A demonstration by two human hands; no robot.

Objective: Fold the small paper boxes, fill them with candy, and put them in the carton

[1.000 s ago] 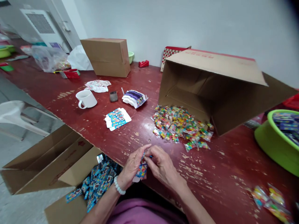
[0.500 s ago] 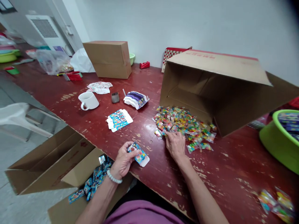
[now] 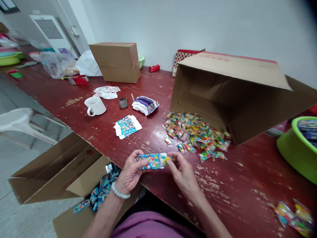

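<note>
My left hand (image 3: 132, 171) is closed around a small blue printed candy box (image 3: 154, 161), thumb on its front face. Pinched in the fingers of my right hand (image 3: 182, 168) is a small clear bag of candy (image 3: 165, 160), which meets the box's right end; how far it is inside I cannot tell. A pile of such candy bags (image 3: 193, 129) spills out beyond my right hand. Flat unfolded boxes (image 3: 127, 127) lie on the table farther left. Below the table edge, several filled-out blue boxes (image 3: 105, 185) rest in an open carton.
A large cardboard box (image 3: 198, 89) lies on its side behind the pile. A white mug (image 3: 96, 106), a purple-and-white bundle (image 3: 145, 105) and a closed carton (image 3: 119, 62) stand farther back. At right are a green basin (image 3: 287, 148) and loose candy bags (image 3: 293, 216).
My right hand has come back from the pile toward me with a candy bag, up to the box. My left hand has turned the box nearly level.
</note>
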